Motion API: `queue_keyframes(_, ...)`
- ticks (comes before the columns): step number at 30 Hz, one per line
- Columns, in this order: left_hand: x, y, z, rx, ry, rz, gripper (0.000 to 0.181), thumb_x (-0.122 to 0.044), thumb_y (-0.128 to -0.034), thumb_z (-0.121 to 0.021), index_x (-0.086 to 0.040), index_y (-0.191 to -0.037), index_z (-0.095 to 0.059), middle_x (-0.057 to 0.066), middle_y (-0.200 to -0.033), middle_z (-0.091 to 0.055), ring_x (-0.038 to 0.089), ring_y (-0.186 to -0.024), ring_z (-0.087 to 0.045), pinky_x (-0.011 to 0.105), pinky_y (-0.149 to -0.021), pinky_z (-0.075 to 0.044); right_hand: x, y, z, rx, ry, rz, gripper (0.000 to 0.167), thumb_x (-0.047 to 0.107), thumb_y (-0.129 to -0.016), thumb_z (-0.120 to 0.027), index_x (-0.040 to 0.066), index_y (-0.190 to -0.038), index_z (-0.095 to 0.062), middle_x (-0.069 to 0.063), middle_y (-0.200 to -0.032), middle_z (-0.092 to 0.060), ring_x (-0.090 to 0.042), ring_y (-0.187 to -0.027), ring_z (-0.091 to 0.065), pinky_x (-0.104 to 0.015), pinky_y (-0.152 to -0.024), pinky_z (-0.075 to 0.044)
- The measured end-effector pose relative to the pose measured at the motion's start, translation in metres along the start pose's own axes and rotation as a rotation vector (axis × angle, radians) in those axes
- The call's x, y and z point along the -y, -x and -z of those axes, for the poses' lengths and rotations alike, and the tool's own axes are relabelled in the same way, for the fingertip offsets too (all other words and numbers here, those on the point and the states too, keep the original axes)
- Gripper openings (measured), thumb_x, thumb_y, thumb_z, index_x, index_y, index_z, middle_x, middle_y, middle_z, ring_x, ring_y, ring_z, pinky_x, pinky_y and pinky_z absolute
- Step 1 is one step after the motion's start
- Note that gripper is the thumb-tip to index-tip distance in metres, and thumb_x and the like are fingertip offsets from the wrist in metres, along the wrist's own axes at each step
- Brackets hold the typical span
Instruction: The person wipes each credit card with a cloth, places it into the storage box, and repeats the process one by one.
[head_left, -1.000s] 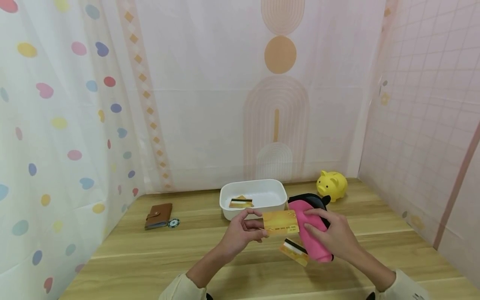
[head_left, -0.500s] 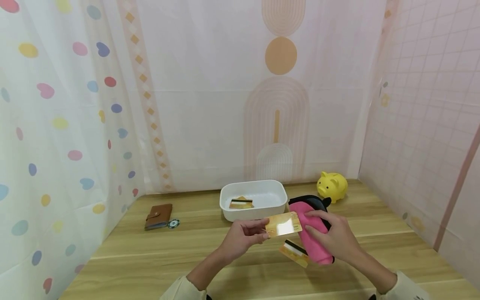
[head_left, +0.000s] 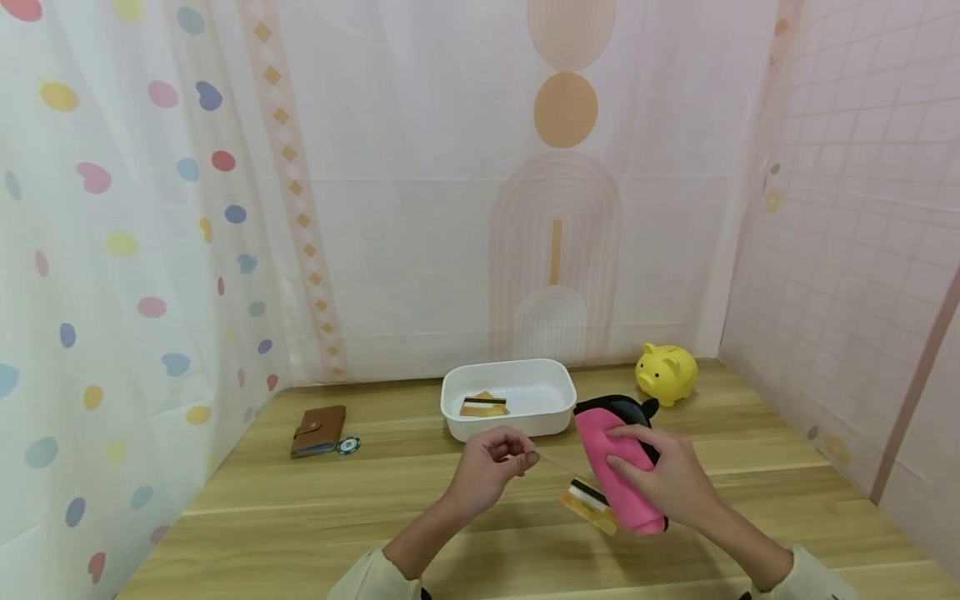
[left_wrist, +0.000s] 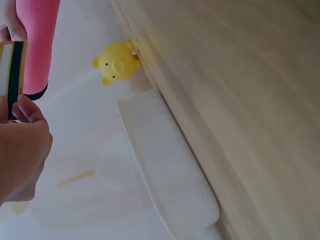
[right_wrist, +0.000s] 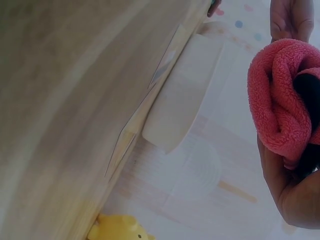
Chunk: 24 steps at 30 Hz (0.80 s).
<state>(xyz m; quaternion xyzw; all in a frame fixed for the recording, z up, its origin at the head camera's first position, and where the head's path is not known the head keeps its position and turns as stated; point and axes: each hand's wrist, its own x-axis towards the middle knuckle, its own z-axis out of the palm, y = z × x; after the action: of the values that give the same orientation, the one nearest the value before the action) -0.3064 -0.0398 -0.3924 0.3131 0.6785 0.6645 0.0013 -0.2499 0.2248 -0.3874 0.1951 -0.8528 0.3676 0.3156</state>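
Pinching card — left hand; right hand grips pink pouch

No readable text, label, number or sign anywhere.

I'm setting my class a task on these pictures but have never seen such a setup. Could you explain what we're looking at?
There is no machine, just a person working bare-handed. The wide picture comes from a camera worn on the head; the two that look turned sideways come from cameras on the wrists. The left grip pinches a magnetic-stripe card, seen nearly edge-on in the head view. The right grip holds a pink plush pouch with black trim. On the wood-patterned table, a second striped card lies near the pouch. Farther back are a white tub with gold cards inside and a yellow piggy bank. At the left lies a brown snap wallet, with a poker chip beside it.
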Motion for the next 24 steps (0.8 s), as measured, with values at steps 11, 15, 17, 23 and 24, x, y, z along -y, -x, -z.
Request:
queue_keyframes(11,-0.002,0.0,0.0,-0.014,0.035,0.092,0.016,0.001,-0.0951,-0.062,0.011,-0.107,-0.061,0.018,-0.1,-0.067,0.012,-0.081,-0.066,0.023,-0.067,-0.055,0.004,-0.001,0.009,-0.004,-0.069,-0.044,0.027,0.009,-0.081,-0.082,0.015,-0.106,-0.073,-0.007,-0.106,-0.073,0.002,-0.049,-0.037,-0.022,-0.039,-0.038)
queue_keyframes(15,-0.003,0.001,0.001,-0.015,0.065,0.117,0.015,0.001,-0.0954,-0.061,0.01,-0.107,-0.058,0.016,-0.095,-0.067,0.012,-0.081,-0.068,0.024,-0.068,-0.056,0.007,-0.003,0.013,-0.015,-0.103,-0.038,0.027,0.008,-0.082,-0.082,0.014,-0.106,-0.073,-0.007,-0.107,-0.073,0.001,-0.049,-0.046,-0.021,-0.039,-0.041)
queue_keyframes(17,-0.003,0.001,0.002,-0.007,0.073,0.12,0.014,0.002,-0.0951,-0.062,0.009,-0.107,-0.058,0.014,-0.092,-0.068,0.012,-0.08,-0.069,0.025,-0.068,-0.056,0.009,-0.004,0.016,-0.02,-0.123,-0.033,0.027,0.008,-0.082,-0.081,0.013,-0.107,-0.072,-0.009,-0.107,-0.073,0.001,-0.047,-0.048,-0.021,-0.038,-0.041)
queue_keyframes(23,-0.003,0.002,0.004,0.039,0.091,0.114,0.017,-0.001,-0.0945,-0.063,0.01,-0.106,-0.058,0.012,-0.09,-0.07,0.013,-0.08,-0.071,0.026,-0.071,-0.056,0.014,-0.005,0.021,-0.05,-0.124,-0.01,0.03,0.004,-0.08,-0.082,0.013,-0.107,-0.072,-0.008,-0.103,-0.074,0.001,-0.047,-0.047,-0.02,-0.038,-0.04)
queue_keyframes(24,-0.003,0.002,0.005,0.044,0.1,0.118,0.016,-0.001,-0.0946,-0.063,0.01,-0.105,-0.058,0.012,-0.09,-0.07,0.013,-0.08,-0.071,0.026,-0.071,-0.056,0.015,-0.005,0.022,-0.055,-0.123,-0.003,0.031,0.003,-0.079,-0.082,0.013,-0.107,-0.073,-0.008,-0.102,-0.074,0.0,-0.048,-0.049,-0.02,-0.038,-0.04)
